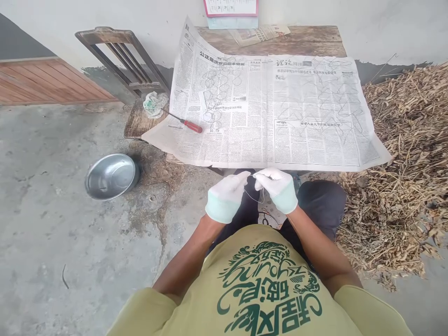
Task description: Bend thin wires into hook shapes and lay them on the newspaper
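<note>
In the head view, my left hand and my right hand wear white gloves with pale green cuffs. Both are closed in a pinch, close together over my lap at the table's front edge. Between them they hold a thin wire, which sags in a loop below the fingertips. Just beyond the hands lies a spread newspaper. Several thin wire rings rest on its left half, and faint bent wire shapes on its right half. The exact fingertip contact is too small to make out.
A screwdriver with a red handle lies at the newspaper's left. Behind it, a crumpled white-and-green cloth sits on a wooden chair. A metal basin stands on the floor at left. Dry plant stalks are heaped at right.
</note>
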`<action>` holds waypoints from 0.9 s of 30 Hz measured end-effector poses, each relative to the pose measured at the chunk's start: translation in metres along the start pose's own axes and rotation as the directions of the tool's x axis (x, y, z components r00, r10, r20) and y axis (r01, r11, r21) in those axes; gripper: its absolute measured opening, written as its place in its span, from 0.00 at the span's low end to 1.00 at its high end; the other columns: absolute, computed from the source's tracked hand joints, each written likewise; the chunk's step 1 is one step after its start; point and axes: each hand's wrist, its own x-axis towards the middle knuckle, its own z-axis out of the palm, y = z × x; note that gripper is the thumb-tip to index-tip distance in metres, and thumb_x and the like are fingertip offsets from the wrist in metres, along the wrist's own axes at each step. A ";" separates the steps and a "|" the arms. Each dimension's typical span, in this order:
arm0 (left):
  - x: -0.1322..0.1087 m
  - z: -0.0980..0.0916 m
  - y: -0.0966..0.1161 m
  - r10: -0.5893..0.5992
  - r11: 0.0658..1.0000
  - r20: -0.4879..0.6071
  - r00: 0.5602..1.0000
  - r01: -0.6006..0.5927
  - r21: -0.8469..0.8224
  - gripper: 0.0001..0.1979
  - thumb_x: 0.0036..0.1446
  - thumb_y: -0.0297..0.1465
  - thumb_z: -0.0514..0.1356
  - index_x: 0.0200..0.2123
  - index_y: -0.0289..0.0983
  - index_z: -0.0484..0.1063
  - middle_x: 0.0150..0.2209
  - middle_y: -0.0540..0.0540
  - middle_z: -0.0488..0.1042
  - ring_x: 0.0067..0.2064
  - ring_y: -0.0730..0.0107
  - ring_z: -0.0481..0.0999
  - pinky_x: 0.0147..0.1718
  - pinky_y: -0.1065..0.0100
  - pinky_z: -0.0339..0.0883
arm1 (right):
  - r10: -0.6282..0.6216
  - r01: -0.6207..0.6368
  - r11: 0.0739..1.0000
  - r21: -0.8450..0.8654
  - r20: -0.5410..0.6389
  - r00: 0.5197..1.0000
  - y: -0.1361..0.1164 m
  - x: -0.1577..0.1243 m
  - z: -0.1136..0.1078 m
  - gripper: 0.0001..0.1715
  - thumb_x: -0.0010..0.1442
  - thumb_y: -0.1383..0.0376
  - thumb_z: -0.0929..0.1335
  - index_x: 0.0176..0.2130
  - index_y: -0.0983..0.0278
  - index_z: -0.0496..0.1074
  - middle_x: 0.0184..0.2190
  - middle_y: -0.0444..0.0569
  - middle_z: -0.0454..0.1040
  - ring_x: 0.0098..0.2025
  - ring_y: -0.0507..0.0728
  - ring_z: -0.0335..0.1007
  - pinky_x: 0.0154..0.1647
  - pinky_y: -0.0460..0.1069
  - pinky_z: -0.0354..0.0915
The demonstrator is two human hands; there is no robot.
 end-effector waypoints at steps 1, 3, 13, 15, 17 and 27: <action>-0.001 0.000 -0.001 -0.001 1.000 -0.006 1.000 0.001 0.002 0.18 0.68 0.28 0.56 0.54 0.45 0.82 0.39 0.50 0.84 0.38 0.69 0.82 0.43 0.69 0.74 | 0.008 -0.008 1.000 0.017 0.015 1.000 0.001 0.000 0.000 0.08 0.60 0.63 0.71 0.32 0.61 0.80 0.25 0.44 0.79 0.29 0.54 0.76 0.37 0.53 0.74; -0.001 0.001 -0.001 -0.007 1.000 -0.044 0.999 0.007 0.007 0.18 0.68 0.28 0.57 0.55 0.45 0.82 0.38 0.50 0.85 0.38 0.69 0.82 0.43 0.69 0.74 | 0.027 -0.030 0.998 0.053 0.052 0.998 0.003 0.002 -0.003 0.13 0.58 0.63 0.71 0.44 0.62 0.81 0.30 0.44 0.81 0.33 0.55 0.79 0.41 0.54 0.76; -0.001 0.006 -0.002 -0.030 0.995 -0.281 0.959 0.056 0.083 0.18 0.66 0.28 0.58 0.53 0.46 0.84 0.31 0.51 0.84 0.33 0.71 0.81 0.37 0.72 0.72 | 0.199 -0.187 0.972 -0.143 0.078 0.977 0.005 -0.018 -0.009 0.19 0.64 0.60 0.67 0.50 0.63 0.82 0.24 0.42 0.77 0.24 0.52 0.72 0.33 0.50 0.73; -0.002 0.007 -0.005 -0.004 0.996 -0.258 0.966 0.028 0.089 0.18 0.66 0.29 0.59 0.54 0.46 0.83 0.31 0.51 0.84 0.33 0.70 0.81 0.38 0.72 0.73 | 0.152 -0.143 0.979 -0.145 0.055 0.987 0.006 -0.020 -0.010 0.21 0.66 0.60 0.66 0.51 0.63 0.83 0.23 0.41 0.76 0.22 0.51 0.69 0.30 0.49 0.71; -0.003 0.007 -0.008 0.019 0.995 -0.240 0.970 0.005 0.097 0.17 0.66 0.30 0.60 0.53 0.45 0.84 0.31 0.50 0.83 0.34 0.70 0.81 0.39 0.72 0.73 | 0.109 -0.100 0.980 -0.169 0.044 0.993 0.006 -0.019 -0.012 0.22 0.67 0.60 0.65 0.52 0.63 0.82 0.22 0.41 0.75 0.22 0.51 0.67 0.30 0.48 0.70; -0.008 0.006 -0.004 -0.029 0.992 -0.185 0.982 0.052 0.119 0.18 0.67 0.33 0.57 0.53 0.46 0.84 0.33 0.49 0.85 0.36 0.66 0.83 0.42 0.70 0.74 | 0.003 0.004 0.982 -0.191 0.036 0.999 0.013 -0.022 -0.019 0.23 0.67 0.60 0.64 0.52 0.63 0.83 0.21 0.42 0.75 0.22 0.51 0.66 0.30 0.49 0.70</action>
